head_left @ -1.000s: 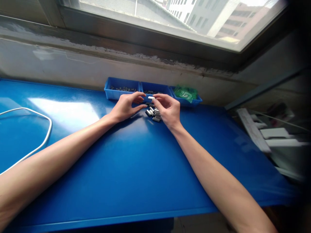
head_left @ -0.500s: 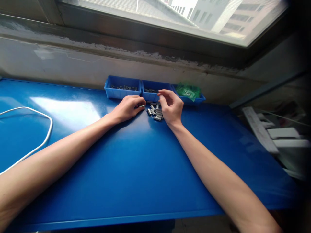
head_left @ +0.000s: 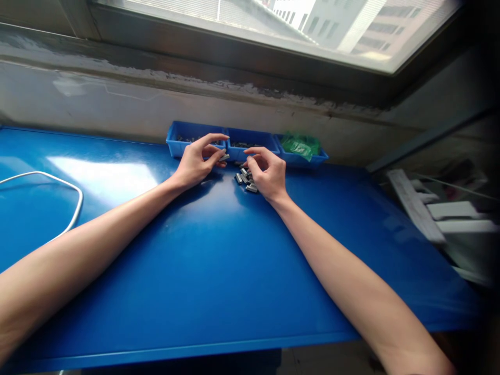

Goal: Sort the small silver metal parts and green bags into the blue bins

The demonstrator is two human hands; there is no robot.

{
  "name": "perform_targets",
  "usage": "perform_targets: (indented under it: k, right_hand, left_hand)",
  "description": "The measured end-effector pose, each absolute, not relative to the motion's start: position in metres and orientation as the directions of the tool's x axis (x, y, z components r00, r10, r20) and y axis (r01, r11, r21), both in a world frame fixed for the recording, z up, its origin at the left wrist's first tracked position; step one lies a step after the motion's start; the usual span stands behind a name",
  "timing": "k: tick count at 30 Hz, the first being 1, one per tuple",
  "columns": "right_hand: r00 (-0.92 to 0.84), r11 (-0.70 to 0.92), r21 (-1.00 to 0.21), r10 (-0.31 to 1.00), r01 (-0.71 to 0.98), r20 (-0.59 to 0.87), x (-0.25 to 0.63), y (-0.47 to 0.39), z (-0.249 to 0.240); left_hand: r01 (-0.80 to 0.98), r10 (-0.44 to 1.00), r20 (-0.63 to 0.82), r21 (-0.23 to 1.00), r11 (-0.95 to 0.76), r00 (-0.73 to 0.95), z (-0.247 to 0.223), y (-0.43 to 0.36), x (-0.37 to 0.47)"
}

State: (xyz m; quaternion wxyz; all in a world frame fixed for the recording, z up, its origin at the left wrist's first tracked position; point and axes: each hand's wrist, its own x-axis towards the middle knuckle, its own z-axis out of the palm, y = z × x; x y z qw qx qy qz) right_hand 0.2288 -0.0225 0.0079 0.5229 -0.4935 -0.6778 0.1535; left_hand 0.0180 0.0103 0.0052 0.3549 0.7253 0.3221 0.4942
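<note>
Between the thumb and fingers of my left hand (head_left: 198, 160) is a small silvery metal piece (head_left: 224, 157). It is held above the table, just in front of the blue bins. My right hand (head_left: 269, 172) is bent over the right side of a small pile of similar metal pieces (head_left: 245, 179). Its thumb and index finger are brought close together, and anything between them is too small to make out. Part of the pile is hidden behind this hand.
Against the wall stand a left blue bin (head_left: 176, 148) with small metal parts, a middle blue bin (head_left: 269, 141) with dark parts, and a right bin holding a green plastic bag (head_left: 302, 145). A white cable (head_left: 80, 200) curves across the blue table (head_left: 219, 271) at left.
My left hand has lifted from the table with the metal piece, and its index finger has straightened. My right hand has shifted slightly left over the pile.
</note>
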Motion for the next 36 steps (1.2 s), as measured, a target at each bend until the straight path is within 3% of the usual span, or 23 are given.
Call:
perform_targets:
  k: [12, 22, 26, 29, 31, 36]
  right_hand:
    - [-0.221, 0.611, -0.589, 0.77, 0.529, 0.599, 0.225, -0.024, 0.008]
    - [-0.246, 0.65, -0.607, 0.748, 0.457, 0.616, 0.223, -0.027, 0.005]
    - [-0.154, 0.653, -0.59, 0.721, 0.474, 0.675, 0.223, -0.025, 0.005]
    - [0.034, 0.627, -0.55, 0.642, 0.552, 0.766, 0.229, -0.018, 0.002]
    - [0.15, 0.582, -0.54, 0.584, 0.608, 0.798, 0.235, -0.01, -0.001]
    - [0.189, 0.488, -0.506, 0.56, 0.712, 0.807, 0.252, 0.007, -0.008]
  left_hand:
    - [0.045, 0.821, 0.466, 0.861, -0.507, 0.329, 0.006, 0.01, 0.019]
    - [0.016, 0.82, 0.444, 0.876, -0.482, 0.362, 0.007, 0.008, 0.019]
    - [0.042, 0.823, 0.44, 0.873, -0.486, 0.359, 0.005, 0.008, 0.021]
    - [0.169, 0.785, 0.502, 0.793, -0.585, 0.364, 0.005, 0.008, 0.022]
    - [0.272, 0.71, 0.561, 0.669, -0.692, 0.425, 0.006, 0.007, 0.023]
    - [0.281, 0.461, 0.534, 0.386, -0.879, 0.709, 0.004, 0.004, 0.023]
